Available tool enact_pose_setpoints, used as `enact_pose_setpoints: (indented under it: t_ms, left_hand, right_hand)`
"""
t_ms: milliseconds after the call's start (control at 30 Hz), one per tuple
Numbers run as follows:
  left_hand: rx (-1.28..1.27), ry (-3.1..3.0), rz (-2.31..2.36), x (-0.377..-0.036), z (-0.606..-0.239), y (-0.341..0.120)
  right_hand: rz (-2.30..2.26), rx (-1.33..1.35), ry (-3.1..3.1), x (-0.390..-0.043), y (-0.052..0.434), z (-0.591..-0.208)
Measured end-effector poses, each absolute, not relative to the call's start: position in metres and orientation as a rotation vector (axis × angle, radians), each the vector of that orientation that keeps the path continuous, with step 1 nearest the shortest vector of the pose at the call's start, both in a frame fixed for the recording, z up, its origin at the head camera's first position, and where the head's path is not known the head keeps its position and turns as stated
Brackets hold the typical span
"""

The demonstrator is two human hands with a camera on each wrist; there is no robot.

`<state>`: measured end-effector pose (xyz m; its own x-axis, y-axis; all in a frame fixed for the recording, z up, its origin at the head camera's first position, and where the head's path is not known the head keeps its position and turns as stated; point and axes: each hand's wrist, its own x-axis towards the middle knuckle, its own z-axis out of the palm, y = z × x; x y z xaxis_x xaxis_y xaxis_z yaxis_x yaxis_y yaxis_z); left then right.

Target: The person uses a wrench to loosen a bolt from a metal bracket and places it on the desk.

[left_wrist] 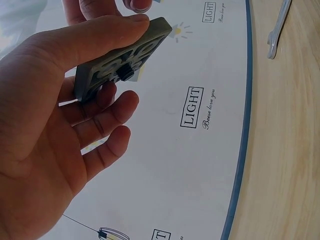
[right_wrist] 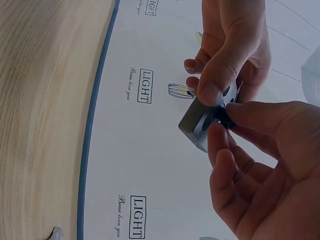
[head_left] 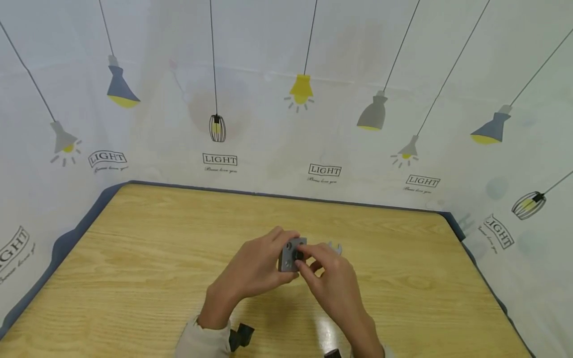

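My left hand (head_left: 261,266) holds a small grey square block (head_left: 290,254) by its edges, thumb on top and fingers behind, above the middle of the wooden table (head_left: 156,258). The block (left_wrist: 122,57) has a ribbed underside, from which a black stud (left_wrist: 126,74) pokes out. My right hand (head_left: 329,276) pinches a small black knob (head_left: 299,255) on the block's face between thumb and forefinger. In the right wrist view the grey block (right_wrist: 196,124) and the black knob (right_wrist: 223,116) sit between both hands' fingertips (right_wrist: 212,92).
A small silver wrench (head_left: 334,247) lies on the table just beyond my right hand; it shows as well in the left wrist view, wrench (left_wrist: 278,30). A white curtain with lamp prints (head_left: 300,89) surrounds the table on three sides. The table's edge is dark blue (head_left: 268,195).
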<state>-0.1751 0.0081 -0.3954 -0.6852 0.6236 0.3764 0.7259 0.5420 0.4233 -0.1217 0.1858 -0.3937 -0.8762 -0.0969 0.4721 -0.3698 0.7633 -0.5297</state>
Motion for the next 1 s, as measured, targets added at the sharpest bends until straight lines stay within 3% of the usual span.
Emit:
enact_pose_setpoints:
  t_ms: [1000]
  left_hand:
    - [-1.152, -2.585, -0.843, -0.1752, -0.3953, 0.0078]
  right_hand:
    - [0.915, 0.347, -2.554, -0.1193, 0.1870, -0.3908]
